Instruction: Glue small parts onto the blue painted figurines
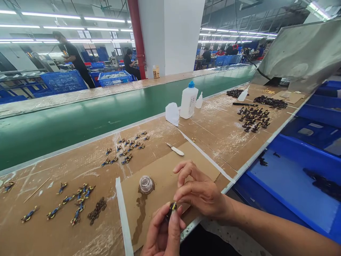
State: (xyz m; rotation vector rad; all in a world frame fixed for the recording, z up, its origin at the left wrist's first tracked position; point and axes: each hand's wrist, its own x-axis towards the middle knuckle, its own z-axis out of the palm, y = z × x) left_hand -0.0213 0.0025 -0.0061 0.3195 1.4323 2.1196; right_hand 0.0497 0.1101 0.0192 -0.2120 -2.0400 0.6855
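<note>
At the near edge of the bench, my left hand (166, 231) is closed round a small dark figurine piece (170, 211) with a yellow part on top. Just above it, my right hand (199, 192) is bent with thumb and forefinger drawn together close to the piece; anything between those fingertips is too small to make out. Under the hands lies a brown cardboard sheet (160, 170). On it stand a small clear pot (146, 184), with a wet dark streak beside it, and a white-handled knife (176, 149).
Small blue-and-yellow figurines (80, 199) and dark round pieces (97, 210) lie leftward. A white bottle (188, 101) stands beyond the cardboard. Dark figurines (254, 117) are grouped at right. Past the bench runs a green conveyor belt (106, 113); blue bins (293, 185) stand right.
</note>
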